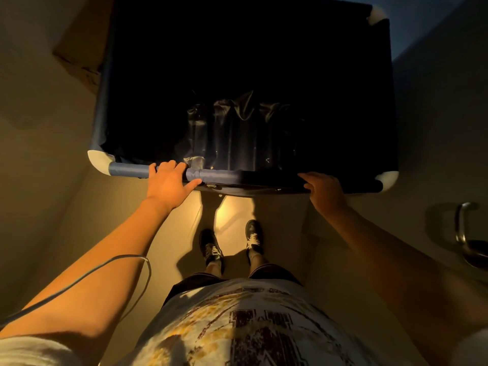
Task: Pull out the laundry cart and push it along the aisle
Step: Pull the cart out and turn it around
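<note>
Both hands (169, 180) around laundry cart (237, 177) rail

White T-shirt (253, 326) with dark cracked print, dark shorts (272, 272), black-and-white sneakers (211, 249).

Dim, warm yellow light. Smooth beige floor (79, 212), bright patch (232, 210) at centre. Brown cardboard-like panel (81, 46) top left; metal door handle (463, 231) on the right wall.
</note>
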### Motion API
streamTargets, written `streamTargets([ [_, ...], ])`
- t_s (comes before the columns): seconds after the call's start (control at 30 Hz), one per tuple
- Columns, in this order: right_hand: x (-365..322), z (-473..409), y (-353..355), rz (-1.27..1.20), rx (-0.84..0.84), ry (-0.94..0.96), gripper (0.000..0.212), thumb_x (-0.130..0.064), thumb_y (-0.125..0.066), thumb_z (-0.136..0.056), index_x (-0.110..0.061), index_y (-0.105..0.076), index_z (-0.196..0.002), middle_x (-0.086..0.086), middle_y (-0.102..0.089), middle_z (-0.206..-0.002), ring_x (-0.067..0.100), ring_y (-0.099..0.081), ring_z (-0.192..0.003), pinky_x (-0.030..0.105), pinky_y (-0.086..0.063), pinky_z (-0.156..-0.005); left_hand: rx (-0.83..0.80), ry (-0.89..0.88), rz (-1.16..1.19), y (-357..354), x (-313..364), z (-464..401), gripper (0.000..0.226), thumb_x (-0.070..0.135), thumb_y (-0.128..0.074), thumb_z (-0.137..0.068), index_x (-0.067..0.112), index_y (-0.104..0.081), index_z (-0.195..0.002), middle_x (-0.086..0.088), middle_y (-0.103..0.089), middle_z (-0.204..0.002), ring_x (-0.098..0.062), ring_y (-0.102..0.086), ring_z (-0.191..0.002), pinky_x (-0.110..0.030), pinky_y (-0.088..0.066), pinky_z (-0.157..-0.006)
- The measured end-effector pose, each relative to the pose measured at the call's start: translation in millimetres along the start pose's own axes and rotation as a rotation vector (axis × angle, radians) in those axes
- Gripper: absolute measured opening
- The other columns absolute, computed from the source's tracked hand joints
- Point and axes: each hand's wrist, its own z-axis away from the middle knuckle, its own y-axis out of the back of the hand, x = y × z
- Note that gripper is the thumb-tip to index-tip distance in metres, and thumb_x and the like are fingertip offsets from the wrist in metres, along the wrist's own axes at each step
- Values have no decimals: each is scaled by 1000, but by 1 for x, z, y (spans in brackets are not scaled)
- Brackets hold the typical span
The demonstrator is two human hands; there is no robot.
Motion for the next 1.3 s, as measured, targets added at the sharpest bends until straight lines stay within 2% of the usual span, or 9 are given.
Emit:
streamTargets([
  [0.2,-5,-8,3,-110,-3,-41,36,-9,-58,-98,-11,-63,-134,13,-66,-133,32,-62,-124,43,-49,-108,11,1,13,-5,-5,-4,60,71,-44,-94,21,-60,-123,-8,-64,-110,-32,-58,-113,-59,-30,-117],
  [0.33,-20,0,-3,-141,-29,-68,37,-19,-59,-99,-14,-62,-135,11,-65,-136,28,-60,-128,44,-47,-111,32,-22,-4,-7,-21,-2,59,70,-44,-94,21,-60,-124,-8,-64,-109,-33,-59,-112,-60,-28,-118],
  [0.77,-89,30,-44,-205,54,-169,36,-17,-62,-97,-18,-64,-133,9,-66,-134,28,-61,-126,49,-43,-110,49,-118,11,2,-84,6,55,62,-51,-94,20,-59,-129,-12,-65,-117,-35,-57,-117,-61,-29,-118],
  [0.93,-106,40,-59,-229,55,-218,36,-23,-61,-97,-20,-63,-134,7,-65,-136,27,-59,-128,47,-39,-114,34,-232,86,3,-70,15,52,57,-55,-93,30,-54,-137,-5,-63,-128,-32,-54,-125,-64,-24,-119],
  [1.07,-123,59,-71,-161,79,-221,37,-30,-61,-97,-25,-63,-134,8,-66,-133,28,-60,-125,46,-42,-110,25,-298,70,-7,-50,25,51,58,-53,-94,35,-51,-139,-1,-62,-132,-30,-51,-129,-64,-22,-121],
  [1.2,-135,82,-84,-73,89,-198,37,-34,-57,-98,-26,-60,-135,7,-70,-126,32,-63,-118,44,-43,-101,48,-283,62,-19,-42,37,49,57,-54,-95,32,-54,-138,-3,-64,-132,-30,-53,-130,-62,-21,-122],
  [1.3,-137,111,-95,-68,142,-250,39,-29,-55,-100,-22,-57,-138,8,-68,-128,33,-61,-121,48,-37,-107,84,-282,84,-21,-43,45,44,52,-53,-98,29,-59,-135,-4,-65,-129,-30,-54,-129,-61,-21,-122],
])
